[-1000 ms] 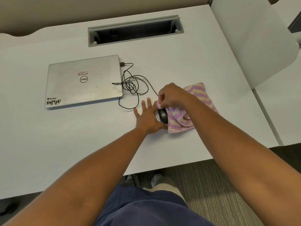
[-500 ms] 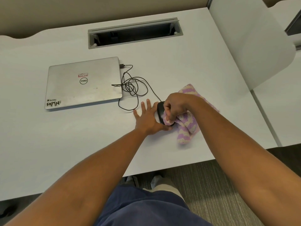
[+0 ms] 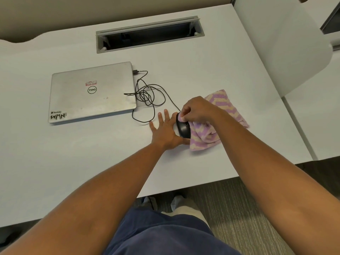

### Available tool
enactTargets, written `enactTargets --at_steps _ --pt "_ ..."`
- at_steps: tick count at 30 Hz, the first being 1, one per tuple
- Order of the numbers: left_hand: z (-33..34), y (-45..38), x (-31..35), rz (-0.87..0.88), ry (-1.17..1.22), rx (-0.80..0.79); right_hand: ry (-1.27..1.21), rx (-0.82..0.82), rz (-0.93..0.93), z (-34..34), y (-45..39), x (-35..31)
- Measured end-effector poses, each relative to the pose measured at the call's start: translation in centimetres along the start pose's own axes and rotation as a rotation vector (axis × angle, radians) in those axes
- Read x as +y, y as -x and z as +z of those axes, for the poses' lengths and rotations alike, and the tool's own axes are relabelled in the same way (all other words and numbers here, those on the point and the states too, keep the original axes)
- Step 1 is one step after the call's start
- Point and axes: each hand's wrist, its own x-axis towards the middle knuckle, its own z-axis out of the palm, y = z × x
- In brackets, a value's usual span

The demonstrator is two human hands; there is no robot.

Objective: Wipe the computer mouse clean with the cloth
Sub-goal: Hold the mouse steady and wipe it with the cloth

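Observation:
A black wired computer mouse [image 3: 183, 130] lies on the white desk [image 3: 92, 153], right of centre. My left hand [image 3: 163, 131] lies flat beside it, fingers straight and spread, thumb side against the mouse's left edge. My right hand [image 3: 197, 110] grips a fold of the pink and cream zigzag cloth [image 3: 206, 135] and presses it on the mouse's far end. The rest of the cloth trails to the right under my right forearm. The mouse's right side is hidden by cloth.
A closed silver laptop [image 3: 92, 92] lies at the left. The mouse's black cable [image 3: 147, 94] coils between laptop and hands, plugged into the laptop. A grey cable slot [image 3: 149, 34] is set in the desk's far part. A white divider panel [image 3: 287, 48] stands at the right.
My right hand has slid the cloth from the mouse's near part toward its far end, uncovering more of the black top. The cloth is spread wider to the right. My left hand has stayed put.

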Motion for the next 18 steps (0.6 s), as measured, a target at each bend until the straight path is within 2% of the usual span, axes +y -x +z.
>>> enactTargets --at_steps 2,4,9,11,13,16,18 --pt "0.0 0.0 0.0 0.0 0.01 -0.004 0.045 -0.152 0.011 -0.8 0.4 -0.2" --pt "0.0 0.1 0.0 0.001 0.007 -0.008 0.071 -0.189 0.03 -1.2 0.5 -0.1" --pt "-0.1 0.0 0.1 0.002 -0.014 -0.003 0.045 0.126 0.029 0.1 -0.1 0.1" --pt "-0.1 0.0 0.2 -0.001 -0.027 -0.006 0.006 0.181 0.032 0.5 0.0 0.0" --pt "-0.1 0.0 0.1 -0.006 -0.012 -0.008 -0.021 0.121 0.031 0.3 0.0 -0.1" --pt "-0.1 0.1 0.1 -0.007 0.011 -0.009 0.043 -0.095 0.045 -0.7 0.3 -0.4" --pt "-0.1 0.1 0.1 -0.005 0.004 -0.01 0.058 -0.122 0.065 -1.1 0.4 -0.4"
